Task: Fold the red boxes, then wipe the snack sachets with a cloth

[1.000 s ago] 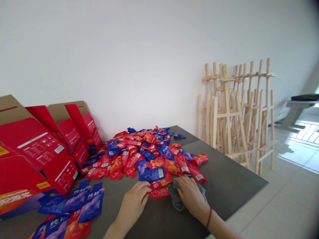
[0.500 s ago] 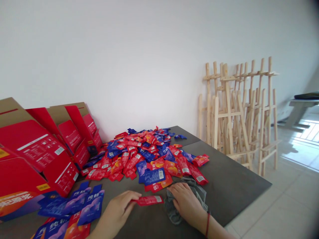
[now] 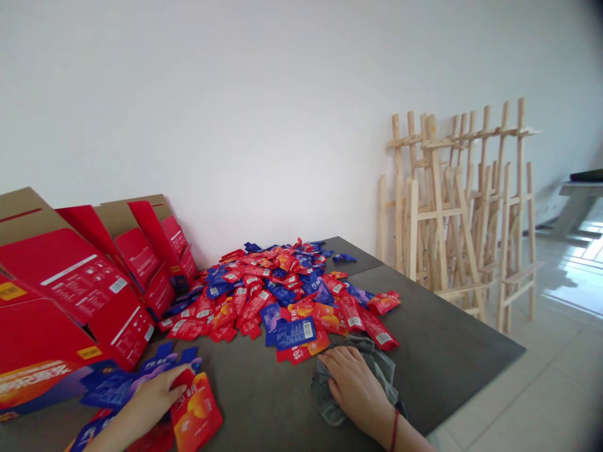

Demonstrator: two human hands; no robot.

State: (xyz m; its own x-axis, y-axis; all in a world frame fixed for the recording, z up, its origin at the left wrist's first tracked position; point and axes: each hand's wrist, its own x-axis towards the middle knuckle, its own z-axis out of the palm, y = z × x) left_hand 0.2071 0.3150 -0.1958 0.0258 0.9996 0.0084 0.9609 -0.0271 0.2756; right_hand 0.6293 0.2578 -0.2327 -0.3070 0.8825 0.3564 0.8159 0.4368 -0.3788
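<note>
At the lower left, my left hand (image 3: pixel 157 398) pinches a red pouch (image 3: pixel 196 411) with an orange fruit print. This pouch is over a small group of blue and red pouches (image 3: pixel 110 386) at the table's near side. My right hand (image 3: pixel 346 376) rests on a crumpled grey cloth (image 3: pixel 330 402), its fingers curled over the fabric. Just beyond the cloth, a blue pouch (image 3: pixel 294 333) lies on top of red ones at the front of a big heap of red and blue pouches (image 3: pixel 254 285).
Open red cardboard boxes (image 3: pixel 70 270) line the left side of the dark table (image 3: pixel 438 339). A white wall (image 3: pixel 282 125) rises behind. Wooden easels (image 3: pixel 438 213) lean together on the tiled floor beyond the table's right edge.
My left hand has carried the red pouch from beside the cloth leftward to the small group near the boxes. My right hand stays on the cloth. The view has shifted slightly.
</note>
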